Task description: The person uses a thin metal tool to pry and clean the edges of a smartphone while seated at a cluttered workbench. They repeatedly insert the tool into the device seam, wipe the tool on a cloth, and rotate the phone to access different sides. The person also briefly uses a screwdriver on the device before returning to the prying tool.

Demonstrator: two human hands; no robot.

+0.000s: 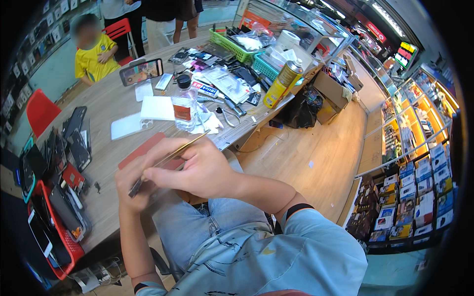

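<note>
My right hand (205, 170) is closed in a pinch on a slender gold-coloured tool (185, 147). The tool slants down to the left, toward a dark flat end beside my left hand. Partly behind the right hand, my left hand (126, 185) is curled just over the table edge, above my lap. Its fingers are largely covered, so what it grips cannot be made out. A flat reddish panel (141, 150) lies just beyond both hands. Farther off are a white phone back cover (129, 127), a white pad (158, 108) and a clear plastic bag (186, 111).
A phone (141, 72) stands propped up on the wooden table (106, 148). A yellow spray can (283, 85) stands near the right edge, beside loose parts and a green basket (232, 45). At left, a red basket (73, 249) holds phones. Someone in yellow (98, 58) is across the table.
</note>
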